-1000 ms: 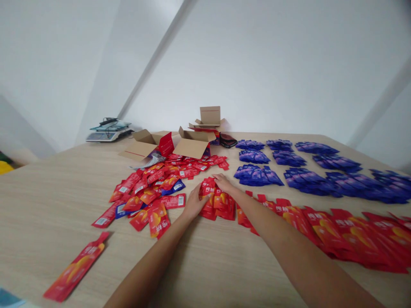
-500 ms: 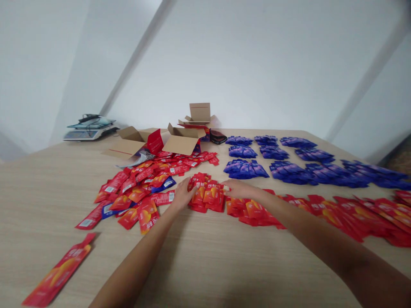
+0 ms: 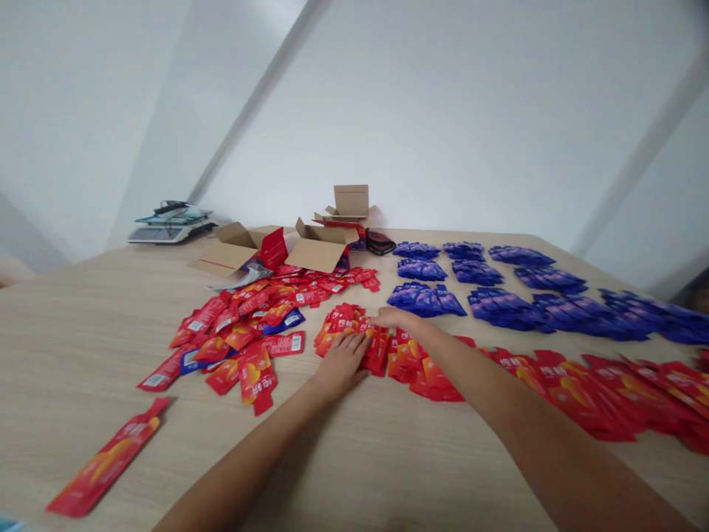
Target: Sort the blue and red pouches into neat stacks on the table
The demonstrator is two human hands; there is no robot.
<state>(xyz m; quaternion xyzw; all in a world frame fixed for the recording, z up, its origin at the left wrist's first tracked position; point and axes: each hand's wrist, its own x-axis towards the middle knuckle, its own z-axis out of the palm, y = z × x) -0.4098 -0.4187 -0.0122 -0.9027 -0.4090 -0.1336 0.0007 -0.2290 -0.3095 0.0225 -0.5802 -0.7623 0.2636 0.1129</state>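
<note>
My left hand [image 3: 342, 363] lies flat over the lower part of a fanned bunch of red packets [image 3: 339, 319], its fingers slightly spread. At the top right of that bunch is my right hand [image 3: 391, 318], fingers drawn together at the upper edge of a red packet; its fingertips are partly hidden. Right beside the bunch, beneath my right forearm, is another group of red packets [image 3: 435, 377]. To the left spreads a loose heap of red packets [image 3: 244, 310], with a few blue packets [image 3: 285, 322] mixed in.
A single red packet [image 3: 108, 465] lies at the near left. Blue packets [image 3: 424, 297] are laid out in rows at the right, above more red bunches [image 3: 576, 388]. Open cardboard boxes [image 3: 318, 251], a black pouch [image 3: 379, 242] and a scale [image 3: 169, 233] stand at the back.
My left hand has gone from the bunch's left edge to flat on its lower front. My right hand has shifted slightly left along the top. The bunch looks more fanned out leftward.
</note>
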